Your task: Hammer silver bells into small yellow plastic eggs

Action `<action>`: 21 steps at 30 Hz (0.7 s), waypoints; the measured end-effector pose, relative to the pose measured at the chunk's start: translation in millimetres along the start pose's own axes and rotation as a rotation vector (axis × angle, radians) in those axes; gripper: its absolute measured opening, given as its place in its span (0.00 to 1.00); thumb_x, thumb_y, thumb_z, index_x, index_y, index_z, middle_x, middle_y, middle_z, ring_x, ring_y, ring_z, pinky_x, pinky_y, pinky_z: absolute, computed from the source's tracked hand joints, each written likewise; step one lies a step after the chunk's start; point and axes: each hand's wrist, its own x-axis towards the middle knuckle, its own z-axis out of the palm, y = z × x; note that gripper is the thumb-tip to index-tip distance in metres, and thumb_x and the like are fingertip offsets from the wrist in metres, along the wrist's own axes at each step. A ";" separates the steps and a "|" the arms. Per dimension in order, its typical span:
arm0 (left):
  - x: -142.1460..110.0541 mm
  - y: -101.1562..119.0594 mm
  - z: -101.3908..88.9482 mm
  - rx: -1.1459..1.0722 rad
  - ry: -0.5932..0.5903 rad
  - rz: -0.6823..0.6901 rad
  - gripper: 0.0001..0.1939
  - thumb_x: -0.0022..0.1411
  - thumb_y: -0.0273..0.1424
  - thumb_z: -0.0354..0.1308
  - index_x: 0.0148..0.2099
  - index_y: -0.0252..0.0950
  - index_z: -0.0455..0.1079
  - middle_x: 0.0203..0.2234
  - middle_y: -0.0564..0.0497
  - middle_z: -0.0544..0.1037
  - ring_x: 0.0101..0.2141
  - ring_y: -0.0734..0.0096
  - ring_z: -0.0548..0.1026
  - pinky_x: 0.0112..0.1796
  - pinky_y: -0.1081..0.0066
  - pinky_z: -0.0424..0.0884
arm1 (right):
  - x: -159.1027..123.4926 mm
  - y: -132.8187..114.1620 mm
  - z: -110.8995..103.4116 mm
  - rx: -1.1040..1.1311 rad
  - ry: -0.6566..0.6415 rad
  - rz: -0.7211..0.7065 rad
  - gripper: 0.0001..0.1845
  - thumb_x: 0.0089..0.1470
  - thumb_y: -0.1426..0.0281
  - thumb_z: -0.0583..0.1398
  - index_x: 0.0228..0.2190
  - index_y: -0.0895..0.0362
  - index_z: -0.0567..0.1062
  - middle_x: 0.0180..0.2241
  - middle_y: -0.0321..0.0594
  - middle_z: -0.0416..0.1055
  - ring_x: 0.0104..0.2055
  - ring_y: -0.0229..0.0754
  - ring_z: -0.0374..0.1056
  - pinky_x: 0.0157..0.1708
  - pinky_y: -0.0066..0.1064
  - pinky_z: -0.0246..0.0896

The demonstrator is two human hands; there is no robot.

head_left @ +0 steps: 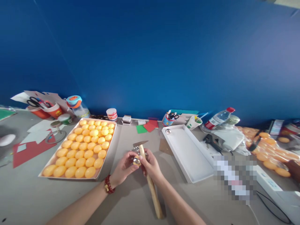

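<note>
My left hand (124, 167) has its fingers closed around a small orange ball (136, 161) partly covered with shiny silver pieces. Against the ball's right side, my right hand (150, 165) has its thumb and fingers drawn together; anything small between them is too hidden to tell. Beneath my right hand lies a hammer (153, 197) with a pale wooden handle, its dark narrow head pointing away from me. Just beyond the ball, beside the hammer head, shiny silver pieces (136, 150) lie on the table, partly covered by my fingers.
At left, a shallow box (98, 178) holds rows of orange balls. To the right, a white tray (189, 153) has one silver ball (168, 131) in its far corner. Cups, a bottle (217, 120) and a glue gun (212, 142) stand or lie near the blue wall.
</note>
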 end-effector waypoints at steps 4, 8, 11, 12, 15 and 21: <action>-0.2 1.9 -1.7 -0.018 0.058 -0.040 0.19 0.60 0.33 0.64 0.52 0.41 0.68 0.44 0.49 0.75 0.44 0.69 0.73 0.46 0.70 0.70 | 0.7 0.4 1.2 0.025 0.009 0.027 0.24 0.56 0.48 0.59 0.40 0.56 0.66 0.17 0.26 0.64 0.09 0.28 0.53 0.06 0.18 0.48; 0.5 3.5 -3.7 0.001 0.087 -0.043 0.18 0.60 0.35 0.64 0.52 0.40 0.70 0.47 0.47 0.75 0.43 0.67 0.74 0.45 0.70 0.71 | 0.4 0.7 2.0 0.039 -0.016 0.040 0.24 0.56 0.49 0.60 0.41 0.55 0.66 0.19 0.28 0.68 0.10 0.28 0.55 0.06 0.18 0.50; 0.7 3.9 -3.4 -0.016 0.099 -0.030 0.16 0.59 0.35 0.65 0.49 0.39 0.72 0.43 0.48 0.76 0.41 0.68 0.74 0.42 0.71 0.72 | 0.0 1.5 2.4 0.025 -0.041 0.034 0.24 0.56 0.49 0.60 0.42 0.56 0.66 0.20 0.28 0.68 0.09 0.28 0.54 0.06 0.18 0.48; 0.7 4.1 -2.9 -0.025 0.096 -0.029 0.16 0.59 0.35 0.65 0.49 0.39 0.72 0.42 0.49 0.76 0.41 0.68 0.74 0.42 0.71 0.72 | 0.0 1.6 2.5 0.022 -0.046 0.033 0.24 0.56 0.49 0.60 0.42 0.56 0.66 0.19 0.28 0.68 0.09 0.28 0.54 0.06 0.18 0.48; 0.6 5.0 -1.1 -0.044 0.085 -0.037 0.15 0.59 0.35 0.65 0.48 0.40 0.72 0.41 0.50 0.77 0.41 0.69 0.74 0.42 0.71 0.72 | 0.1 1.3 2.3 0.018 -0.052 0.037 0.24 0.55 0.49 0.60 0.41 0.55 0.66 0.18 0.26 0.66 0.09 0.28 0.54 0.06 0.18 0.48; -1.3 3.7 -2.4 -0.008 0.100 -0.049 0.17 0.59 0.35 0.64 0.51 0.40 0.72 0.45 0.48 0.77 0.44 0.65 0.74 0.45 0.69 0.71 | 0.1 0.4 2.3 0.023 -0.030 0.038 0.23 0.56 0.51 0.61 0.42 0.55 0.66 0.18 0.24 0.63 0.09 0.27 0.52 0.06 0.18 0.49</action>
